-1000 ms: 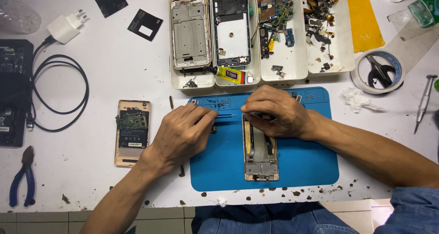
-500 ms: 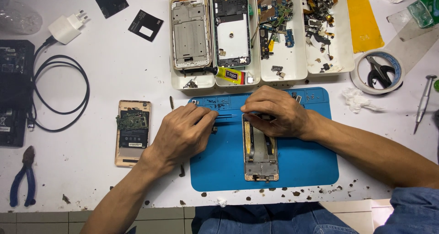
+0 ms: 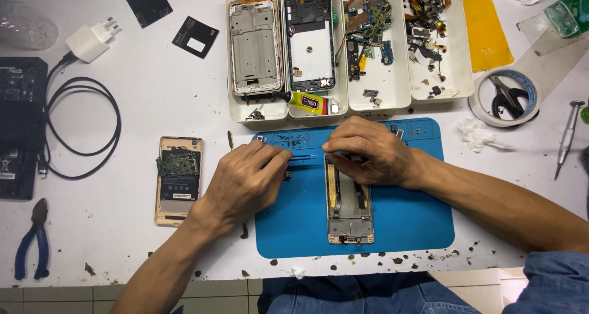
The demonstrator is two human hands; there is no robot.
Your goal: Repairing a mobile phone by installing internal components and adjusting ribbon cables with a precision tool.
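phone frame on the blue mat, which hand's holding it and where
The right hand presses the phone frame at its top end; the left hand pinches a thin tool.

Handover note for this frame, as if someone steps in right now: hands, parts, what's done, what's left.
Left hand: holds thin tweezers, tips aimed at the phone frame's top end.
Right hand: pressed over the top of the opened phone frame, steadying it on the blue mat.
Second phone: back open, board exposed, left of the mat.
White trays: hold stripped frames and small parts.
Done: the frame is opened.
Left: the work at its top end, hidden under the right hand.
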